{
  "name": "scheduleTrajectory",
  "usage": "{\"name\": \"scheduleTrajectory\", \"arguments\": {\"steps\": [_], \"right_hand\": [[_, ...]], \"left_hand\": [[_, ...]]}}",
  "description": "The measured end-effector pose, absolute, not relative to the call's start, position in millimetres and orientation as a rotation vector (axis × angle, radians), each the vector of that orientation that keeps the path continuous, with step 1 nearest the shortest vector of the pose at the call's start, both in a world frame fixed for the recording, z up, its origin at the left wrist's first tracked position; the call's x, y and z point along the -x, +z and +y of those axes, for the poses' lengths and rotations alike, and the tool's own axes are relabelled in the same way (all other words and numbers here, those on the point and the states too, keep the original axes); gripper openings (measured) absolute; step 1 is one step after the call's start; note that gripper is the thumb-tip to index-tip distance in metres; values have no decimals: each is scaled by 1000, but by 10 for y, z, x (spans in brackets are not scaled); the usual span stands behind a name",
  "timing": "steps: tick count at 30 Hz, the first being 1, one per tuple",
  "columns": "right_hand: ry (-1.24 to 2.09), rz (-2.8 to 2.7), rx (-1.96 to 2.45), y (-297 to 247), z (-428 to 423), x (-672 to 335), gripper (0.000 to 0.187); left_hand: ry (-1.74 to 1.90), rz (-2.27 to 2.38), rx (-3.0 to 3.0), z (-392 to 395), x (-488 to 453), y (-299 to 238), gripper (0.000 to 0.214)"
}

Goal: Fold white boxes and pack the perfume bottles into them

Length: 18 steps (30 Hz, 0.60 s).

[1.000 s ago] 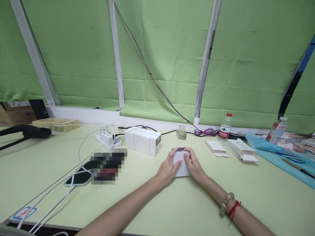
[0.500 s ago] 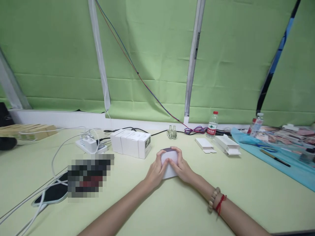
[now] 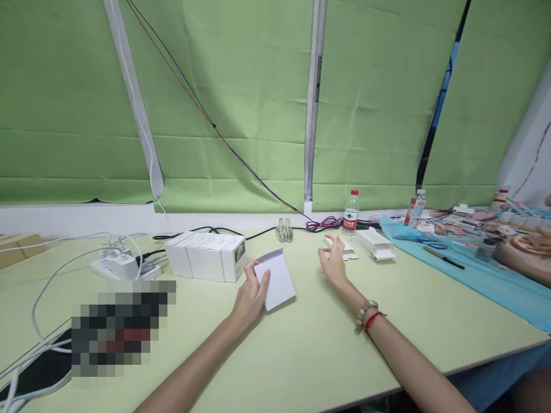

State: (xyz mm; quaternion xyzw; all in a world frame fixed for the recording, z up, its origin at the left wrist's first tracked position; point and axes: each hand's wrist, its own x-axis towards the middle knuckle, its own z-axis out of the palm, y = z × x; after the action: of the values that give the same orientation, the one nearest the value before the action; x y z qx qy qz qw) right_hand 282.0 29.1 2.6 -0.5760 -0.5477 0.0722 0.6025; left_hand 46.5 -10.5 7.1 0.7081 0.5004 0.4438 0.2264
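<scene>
A small white cardboard box point(image 3: 276, 282), its far end standing open, is tilted above the table in my left hand point(image 3: 251, 294). The left thumb presses on its upper face and the fingers wrap its left side. My right hand point(image 3: 334, 261) is apart from that box, with fingers spread and nothing in them. Its fingertips are at a flat white box part point(image 3: 348, 249) lying on the table; whether they touch it I cannot tell. Just right of that lies another open white box point(image 3: 375, 245).
A row of white boxes point(image 3: 204, 256) stands left of my hands. Behind are small glass bottles point(image 3: 284, 230) and a water bottle point(image 3: 350, 215). A power strip point(image 3: 124, 267) and cables lie left. Another person's arm point(image 3: 527, 258) is at the right, beyond a blue cloth point(image 3: 456, 275).
My right hand has let go of the small white box and moved right to the flat box part. The left hand keeps the box, now tilted. The view has turned right.
</scene>
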Motion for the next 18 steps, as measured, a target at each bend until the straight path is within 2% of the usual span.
{"name": "scheduleTrajectory", "arguments": {"steps": [5,8,18], "right_hand": [[48,-942,1599,27,331,-3335,50],[104,-778,1698,12,310,-3482,49],[107,-616,1789,-202,401,-3830,44]], "left_hand": [[1200,1356,-1937,-95,-451,46,38],[1209,1329,-1924,-102,-453,36,34],[1471,1107,-1782,-90,-482,4,21]]}}
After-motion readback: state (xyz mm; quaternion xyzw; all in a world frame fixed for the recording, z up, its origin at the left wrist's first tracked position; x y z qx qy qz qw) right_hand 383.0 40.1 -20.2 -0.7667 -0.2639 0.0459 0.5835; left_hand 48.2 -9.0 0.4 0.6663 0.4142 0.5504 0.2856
